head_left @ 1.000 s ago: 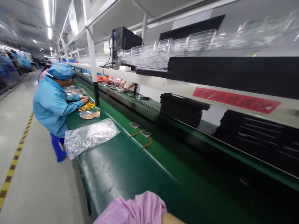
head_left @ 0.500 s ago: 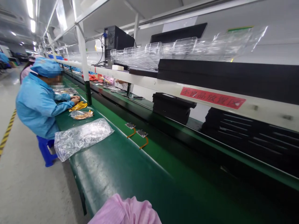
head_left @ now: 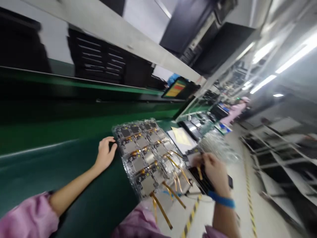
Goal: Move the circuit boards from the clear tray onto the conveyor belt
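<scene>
A clear plastic tray [head_left: 127, 170] full of circuit boards lies at the edge of the green table. Several orange ribbon cables [head_left: 162, 211] hang over its near right side. My left hand [head_left: 106, 153] is at the tray's left edge, thumb and forefinger apart, holding nothing; whether it touches the rim I cannot tell. My right hand [head_left: 216, 170], with a blue band on the wrist, pinches a circuit board [head_left: 193, 157] that has an orange ribbon cable. This board is held up to the right of the tray and is somewhat blurred.
White and yellow papers [head_left: 182, 138] lie behind the tray, near a heap of clear plastic trays [head_left: 218, 145]. A small screen [head_left: 174, 89] stands under the shelf rail. Black stacked parts [head_left: 99, 59] fill the back. A person in pink [head_left: 235, 110] is farther along.
My view has swung from the left part of the bench to the right. Both my hands and the board tray are now visible, with a circuit board in my right hand.
</scene>
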`<control>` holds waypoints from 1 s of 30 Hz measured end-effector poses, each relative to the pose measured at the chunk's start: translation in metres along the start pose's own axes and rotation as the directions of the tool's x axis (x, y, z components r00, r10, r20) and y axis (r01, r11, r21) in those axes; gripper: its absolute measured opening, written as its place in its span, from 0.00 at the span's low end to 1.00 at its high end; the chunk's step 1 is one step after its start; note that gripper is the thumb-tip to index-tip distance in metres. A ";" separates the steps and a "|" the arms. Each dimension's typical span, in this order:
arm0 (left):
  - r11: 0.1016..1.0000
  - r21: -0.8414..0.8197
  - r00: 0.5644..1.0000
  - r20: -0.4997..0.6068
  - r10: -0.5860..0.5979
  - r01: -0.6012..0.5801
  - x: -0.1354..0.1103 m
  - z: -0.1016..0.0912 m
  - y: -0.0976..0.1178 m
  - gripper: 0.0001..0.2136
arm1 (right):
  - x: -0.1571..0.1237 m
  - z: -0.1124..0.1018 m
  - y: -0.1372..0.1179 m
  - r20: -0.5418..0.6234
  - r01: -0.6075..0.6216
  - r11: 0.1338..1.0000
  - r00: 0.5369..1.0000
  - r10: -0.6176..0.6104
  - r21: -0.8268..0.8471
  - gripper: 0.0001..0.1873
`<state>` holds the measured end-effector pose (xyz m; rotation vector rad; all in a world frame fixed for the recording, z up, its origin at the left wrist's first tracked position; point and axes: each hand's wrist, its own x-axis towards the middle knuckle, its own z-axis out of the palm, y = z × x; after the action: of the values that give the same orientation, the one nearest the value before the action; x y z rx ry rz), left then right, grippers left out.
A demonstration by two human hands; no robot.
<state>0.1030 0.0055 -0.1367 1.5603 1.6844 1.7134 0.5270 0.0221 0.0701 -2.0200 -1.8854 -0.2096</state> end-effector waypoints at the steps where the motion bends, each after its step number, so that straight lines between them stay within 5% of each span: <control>1: 0.999 0.039 1.000 0.019 0.004 -0.005 0.000 0.000 -0.010 0.07 | -0.005 0.003 0.008 0.057 -0.033 0.999 0.998 0.035 -0.034 0.16; 6: 0.987 0.147 0.990 0.138 0.036 -0.057 -0.006 -0.007 -0.021 0.09 | 0.004 0.065 0.013 0.344 0.011 0.996 0.939 0.018 -0.083 0.17; 10: 0.988 0.156 0.990 0.138 -0.002 -0.019 -0.005 -0.009 -0.023 0.10 | 0.005 0.101 0.014 0.440 0.039 0.996 0.898 0.000 -0.080 0.15; 20: 0.987 0.160 0.982 0.179 -0.062 0.033 -0.001 -0.014 -0.024 0.10 | -0.013 0.120 0.016 0.459 -0.027 0.989 0.884 0.090 -0.143 0.15; 30: 0.984 0.162 0.976 0.192 -0.106 0.075 -0.001 -0.017 -0.022 0.11 | -0.024 0.128 0.003 0.331 -0.063 0.978 0.935 0.129 -0.201 0.14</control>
<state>0.0793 0.0018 -0.1513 1.6336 1.7895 1.3600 0.5094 0.0462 -0.0569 -2.4009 -2.0247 -0.0066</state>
